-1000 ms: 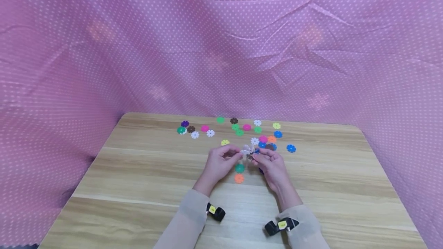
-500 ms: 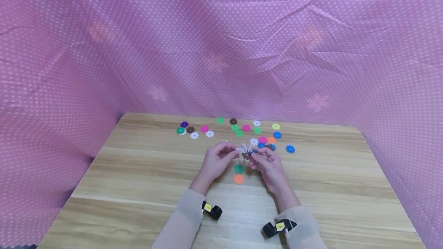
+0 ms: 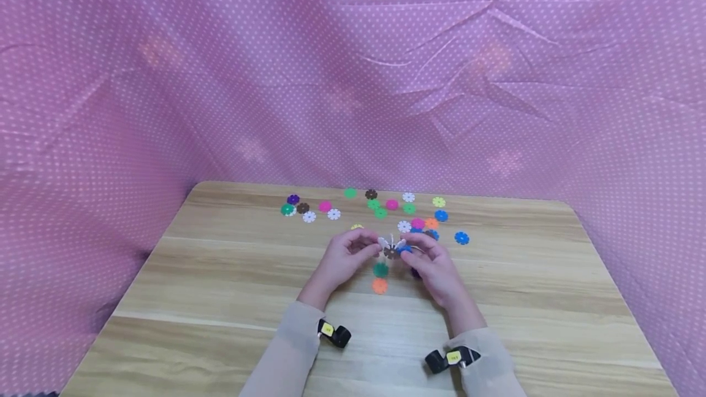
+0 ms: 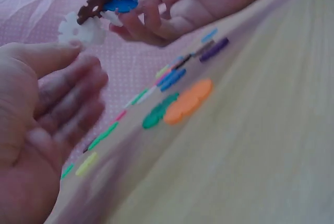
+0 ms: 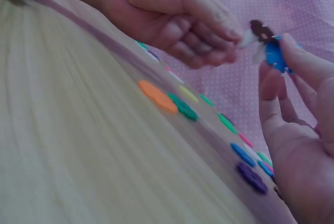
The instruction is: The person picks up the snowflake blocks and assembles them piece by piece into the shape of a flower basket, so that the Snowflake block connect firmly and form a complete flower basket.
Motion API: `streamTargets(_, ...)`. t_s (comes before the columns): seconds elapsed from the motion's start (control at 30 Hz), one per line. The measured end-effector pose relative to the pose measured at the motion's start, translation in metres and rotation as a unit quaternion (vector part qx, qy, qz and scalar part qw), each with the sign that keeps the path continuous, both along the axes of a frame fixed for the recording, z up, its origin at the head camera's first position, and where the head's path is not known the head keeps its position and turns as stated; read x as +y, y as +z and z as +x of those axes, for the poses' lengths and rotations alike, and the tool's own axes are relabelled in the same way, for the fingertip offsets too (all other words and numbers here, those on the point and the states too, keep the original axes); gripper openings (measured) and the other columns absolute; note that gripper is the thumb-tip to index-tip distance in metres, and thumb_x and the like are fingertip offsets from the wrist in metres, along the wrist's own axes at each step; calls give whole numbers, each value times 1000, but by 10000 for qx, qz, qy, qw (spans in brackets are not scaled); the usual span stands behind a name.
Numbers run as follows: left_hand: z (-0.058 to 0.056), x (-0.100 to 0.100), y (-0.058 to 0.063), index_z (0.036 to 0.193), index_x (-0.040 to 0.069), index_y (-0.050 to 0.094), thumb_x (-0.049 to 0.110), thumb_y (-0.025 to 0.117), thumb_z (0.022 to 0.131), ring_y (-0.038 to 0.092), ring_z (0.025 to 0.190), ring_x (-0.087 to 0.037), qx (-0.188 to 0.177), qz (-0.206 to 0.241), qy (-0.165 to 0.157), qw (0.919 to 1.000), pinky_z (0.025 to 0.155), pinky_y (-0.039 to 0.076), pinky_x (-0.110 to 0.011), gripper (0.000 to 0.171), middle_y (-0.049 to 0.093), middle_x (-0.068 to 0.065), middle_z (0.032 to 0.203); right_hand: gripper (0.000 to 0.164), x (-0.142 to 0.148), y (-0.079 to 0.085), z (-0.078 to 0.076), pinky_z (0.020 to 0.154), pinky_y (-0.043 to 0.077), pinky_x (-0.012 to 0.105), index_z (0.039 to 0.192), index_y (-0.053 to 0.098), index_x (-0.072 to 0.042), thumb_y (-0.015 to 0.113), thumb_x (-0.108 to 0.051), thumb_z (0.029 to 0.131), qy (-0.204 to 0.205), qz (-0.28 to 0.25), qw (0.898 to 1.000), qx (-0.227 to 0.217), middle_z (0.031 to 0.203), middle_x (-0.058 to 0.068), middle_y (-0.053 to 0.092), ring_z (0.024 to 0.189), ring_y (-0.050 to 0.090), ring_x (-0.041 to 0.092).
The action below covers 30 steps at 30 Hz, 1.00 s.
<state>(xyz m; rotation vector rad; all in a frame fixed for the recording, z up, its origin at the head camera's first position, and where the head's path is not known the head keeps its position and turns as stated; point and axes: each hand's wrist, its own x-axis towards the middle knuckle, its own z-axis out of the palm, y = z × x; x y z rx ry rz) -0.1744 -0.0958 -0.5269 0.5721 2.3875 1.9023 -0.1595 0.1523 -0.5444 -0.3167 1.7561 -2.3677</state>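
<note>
In the head view, both hands hold a small cluster of joined notched plastic discs above the table. At its middle is a brown disc (image 3: 391, 252), with white discs (image 4: 82, 31) slotted on it and a blue disc (image 5: 276, 58) at its right side. My left hand (image 3: 342, 262) pinches a white disc at the cluster's left between thumb and fingers. My right hand (image 3: 436, 268) pinches the blue disc between thumb and index finger. Fingers partly hide how the discs join. Below the cluster, a green disc (image 3: 380, 269) and an orange disc (image 3: 379, 286) lie on the table.
Several loose flower-shaped discs lie scattered across the far half of the wooden table (image 3: 220, 287), among them a purple disc (image 5: 251, 177) by the right hand and a blue one (image 3: 462, 238) farther right. A pink dotted cloth (image 3: 353, 78) hangs behind and at both sides.
The cluster has shifted slightly left and turned, so the brown disc faces the head camera and the white discs spread to both sides. The blue disc shows more. Both hands keep hold.
</note>
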Motion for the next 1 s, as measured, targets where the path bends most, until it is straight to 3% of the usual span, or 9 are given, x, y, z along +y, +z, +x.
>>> streamTargets(0.07,-1,-1,-2,123,10,77,20,81,101,72,94,-17,96,-758,-48,9971,86,62,-30,24,77,2,106,40,5,-1,-2,100,62,33,138,61,6,73,3,101,-118,238,9996,-29,128,5,73,113,74,15)
streamTargets(0.17,-3,-2,-5,124,13,78,27,84,98,65,95,-12,273,-1775,-219,9835,87,58,-31,30,73,8,104,42,11,-1,-3,94,63,30,135,59,8,77,2,98,-331,693,9970,-77,122,3,74,109,73,16)
streamTargets(0.33,-3,-3,-8,124,20,80,37,90,92,58,105,-12,302,-2596,-447,9642,95,54,-35,38,66,9,113,43,19,3,-5,92,62,27,132,61,4,83,-1,95,-615,1111,9916,-243,115,2,72,106,69,16)
streamTargets(0.53,-3,-4,-9,120,22,82,36,89,93,56,111,-14,403,-2880,-468,9556,100,53,-38,31,64,8,116,45,22,2,-8,95,63,29,133,61,2,84,0,94,-736,1071,9910,-315,118,5,72,108,69,18)
streamTargets(0.77,-3,-1,-8,114,15,75,31,87,96,58,102,-14,416,-2881,-381,9559,94,55,-36,27,62,5,109,47,21,-4,-11,97,62,30,135,63,4,83,3,93,-758,1067,9912,-176,119,8,74,108,72,17)
streamTargets(0.87,-4,-1,-8,114,13,71,28,85,98,59,100,-15,485,-2872,-99,9566,92,56,-35,26,63,4,107,46,20,-6,-11,96,63,30,136,65,4,83,3,93,-704,1141,9909,-148,118,9,76,106,74,17)
streamTargets(1.0,-5,-3,-9,113,13,66,21,81,100,62,94,-14,526,-2831,539,9561,86,58,-33,21,65,2,104,44,20,-6,-10,94,63,30,133,67,7,83,2,93,-610,1256,9901,-148,117,12,78,104,76,16)
